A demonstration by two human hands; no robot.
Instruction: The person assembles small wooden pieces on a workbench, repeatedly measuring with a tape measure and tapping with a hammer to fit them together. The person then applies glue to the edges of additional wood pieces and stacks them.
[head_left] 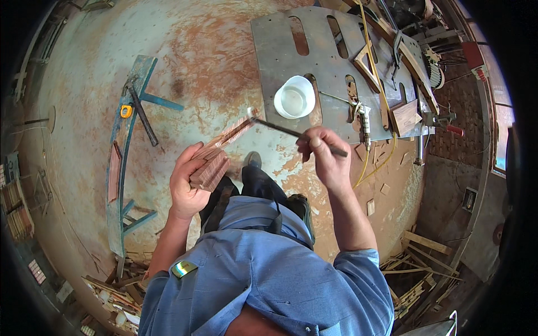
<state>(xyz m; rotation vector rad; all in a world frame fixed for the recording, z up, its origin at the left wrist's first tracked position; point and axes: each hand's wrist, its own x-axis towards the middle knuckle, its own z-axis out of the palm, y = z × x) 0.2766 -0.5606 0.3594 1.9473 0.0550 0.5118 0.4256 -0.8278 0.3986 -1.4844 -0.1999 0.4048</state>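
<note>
My left hand [188, 182] is closed round several reddish-brown wood pieces [211, 172]. One long, narrow strip [238, 130] among them points up and to the right. In my right hand [328, 157] is a thin dark stick [283, 129], gripped near its back end. White stuff covers the stick's tip, which is at the far end of the strip; whether it touches the wood I cannot tell. Beyond the stick, a white plastic tub [303, 84] stands on the metal table, with something whitish inside.
The slotted metal table [274, 47] carries a spray gun [365, 120], a triangular wood frame [367, 67] and a yellow hose [368, 39]. To my left, a blue metal stand [116, 215] bears a tape measure [126, 111], a dark bar [143, 119] and a wood strip [114, 171]. Offcuts [428, 255] lie behind right.
</note>
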